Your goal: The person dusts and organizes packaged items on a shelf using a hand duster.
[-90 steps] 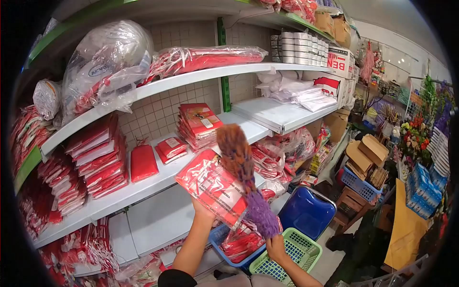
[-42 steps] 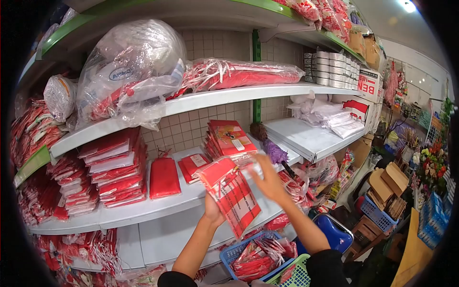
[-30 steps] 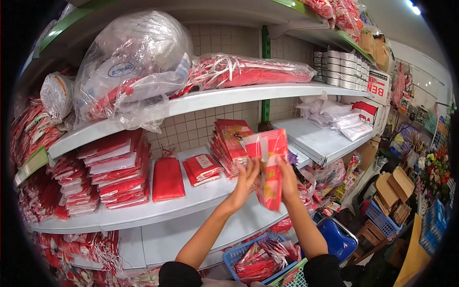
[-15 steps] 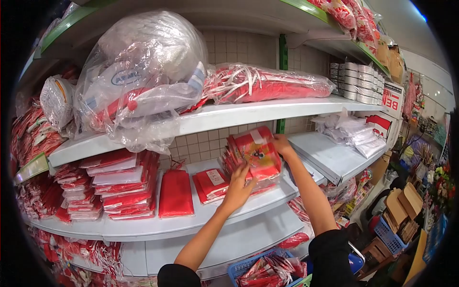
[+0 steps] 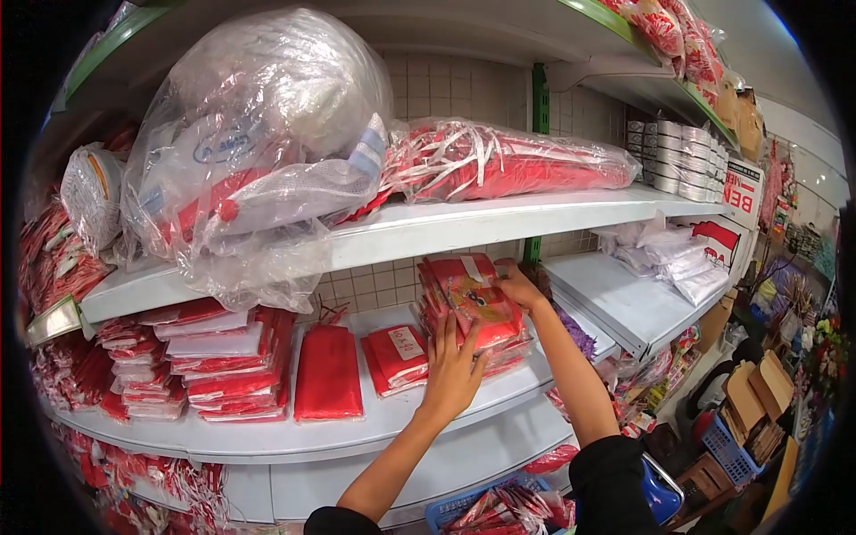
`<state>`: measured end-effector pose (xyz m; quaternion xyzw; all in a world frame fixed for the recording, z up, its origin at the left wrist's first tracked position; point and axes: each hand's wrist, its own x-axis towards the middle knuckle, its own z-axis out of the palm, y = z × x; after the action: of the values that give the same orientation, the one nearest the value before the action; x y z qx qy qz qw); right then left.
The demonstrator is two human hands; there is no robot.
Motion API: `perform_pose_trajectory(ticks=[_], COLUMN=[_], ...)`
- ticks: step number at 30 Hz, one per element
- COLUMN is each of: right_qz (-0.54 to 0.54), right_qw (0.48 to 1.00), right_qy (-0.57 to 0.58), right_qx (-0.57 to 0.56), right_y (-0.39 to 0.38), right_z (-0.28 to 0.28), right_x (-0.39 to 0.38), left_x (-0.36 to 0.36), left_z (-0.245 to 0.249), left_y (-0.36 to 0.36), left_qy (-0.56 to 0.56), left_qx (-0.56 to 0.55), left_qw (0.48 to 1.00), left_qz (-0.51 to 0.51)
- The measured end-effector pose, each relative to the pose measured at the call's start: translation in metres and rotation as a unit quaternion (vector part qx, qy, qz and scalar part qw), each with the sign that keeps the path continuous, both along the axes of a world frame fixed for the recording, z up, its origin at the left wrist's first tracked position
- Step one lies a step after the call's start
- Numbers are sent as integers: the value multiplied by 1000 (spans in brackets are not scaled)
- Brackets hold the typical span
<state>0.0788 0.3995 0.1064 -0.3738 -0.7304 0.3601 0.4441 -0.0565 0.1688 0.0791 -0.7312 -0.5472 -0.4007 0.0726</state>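
Note:
A stack of red packets in clear plastic (image 5: 486,308) sits toward the right of the middle shelf, its top packet printed with a colourful picture and tipped toward me. My left hand (image 5: 450,370) rests against the stack's front left side, fingers stretched out. At the upper right corner, my right hand (image 5: 521,290) has its fingers bent around the edge of the packets; its fingertips are partly hidden. Just left of the stack lie smaller red packets with a white handwritten label (image 5: 406,342). Beside them is a flat pile of plain red packets (image 5: 328,374).
Taller piles of red and white packets (image 5: 232,366) stand at the left. Overhead, the upper shelf's edge (image 5: 428,223) carries a big clear plastic bag (image 5: 276,98) and a red bundle (image 5: 526,169). Below is a blue basket (image 5: 441,515) of packets. White packets (image 5: 664,250) lie at right.
The stack's top packet has tilted back and now lies flatter. My left hand has shifted slightly along the stack's front, and my right hand has stayed at its corner. The view has shifted a little.

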Motion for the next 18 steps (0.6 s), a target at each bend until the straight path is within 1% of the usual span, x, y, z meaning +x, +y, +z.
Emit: perform_pose_trajectory(ticks=[1, 2, 4, 7, 8, 11, 13, 15, 18], right_qz=[13, 15, 19, -50, -104, -121, -71, -112, -160], right_qw=[1000, 1000, 997, 990, 975, 930, 953, 925, 903], right_qy=[11, -9, -49, -94, -115, -199, -195, -262, -217], right_qx=[11, 24, 51, 96, 157, 284, 219, 253, 335], right_y=[1, -2, -11, -4, -6, -45, -80, -128, -162], right_z=[0, 3, 13, 14, 12, 18, 18, 22, 7], right_x=[-1, -2, 2, 13, 20, 25, 19, 13, 18], left_x=[-1, -2, -3, 0, 1, 0, 1, 1, 1], left_z=[-2, -5, -9, -9, -8, -13, -14, -14, 4], left_y=[0, 0, 1, -3, -4, -1, 0, 0, -13], left_qy=[5, 11, 4, 5, 8, -2, -2, -2, 22], left_qx=[-3, -6, 13, 25, 27, 40, 53, 77, 131], left_qw=[1000, 999, 1000, 999, 999, 999, 998, 997, 991], left_qz=[17, 34, 23, 30, 35, 26, 20, 4, -28])
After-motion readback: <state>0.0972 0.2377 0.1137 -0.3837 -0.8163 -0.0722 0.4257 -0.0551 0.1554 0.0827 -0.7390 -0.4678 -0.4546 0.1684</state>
